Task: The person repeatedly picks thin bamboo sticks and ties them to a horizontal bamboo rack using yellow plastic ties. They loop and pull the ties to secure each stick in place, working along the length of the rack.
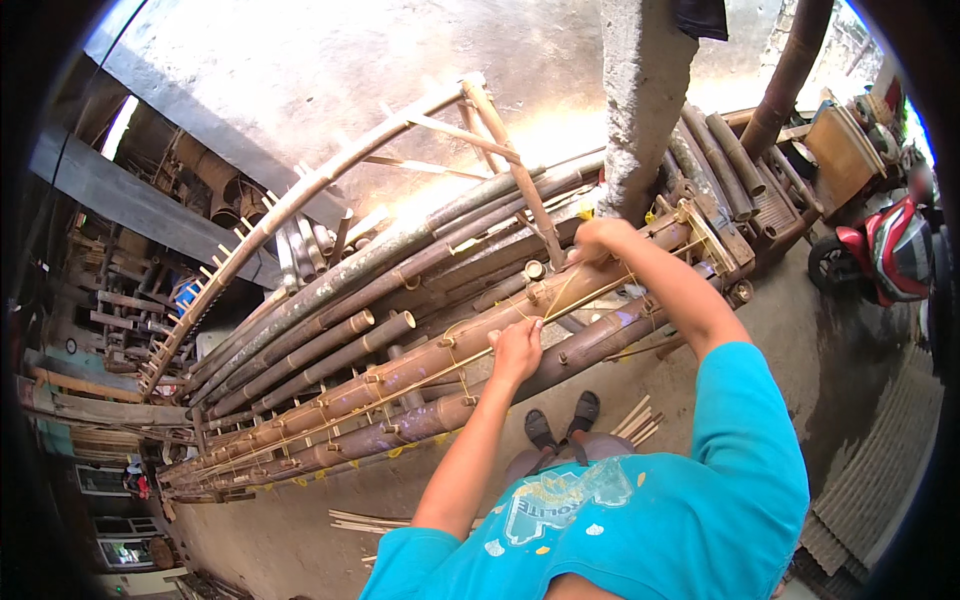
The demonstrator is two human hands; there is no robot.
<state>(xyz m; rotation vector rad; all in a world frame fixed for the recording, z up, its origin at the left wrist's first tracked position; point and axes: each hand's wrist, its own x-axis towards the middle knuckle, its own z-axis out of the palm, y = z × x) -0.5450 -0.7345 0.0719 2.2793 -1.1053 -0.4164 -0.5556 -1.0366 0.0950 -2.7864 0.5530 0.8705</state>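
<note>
In front of me lies a long frame of thick brown bamboo poles [430, 352] with short pegs along them. A thin bamboo strip [400, 395] runs lengthwise beside the upper pole. My left hand [517, 350] is closed at that strip, thumb up, pinching a thin yellowish cord [562, 292]. From there the cord slants up to my right hand [600, 240], whose fingers are curled over it above the upper pole, near the frame's right end. The cord looks taut between the hands. Fingertips of the right hand are partly hidden. Similar cord loops sit around the poles.
Behind the frame, loose bamboo poles [350, 345] are stacked beside a curved pegged bamboo piece [300, 195]. A concrete pillar [632, 120] rises past my right hand. A red motorbike [890, 250] stands at right. Cut bamboo strips [637, 420] lie by my feet.
</note>
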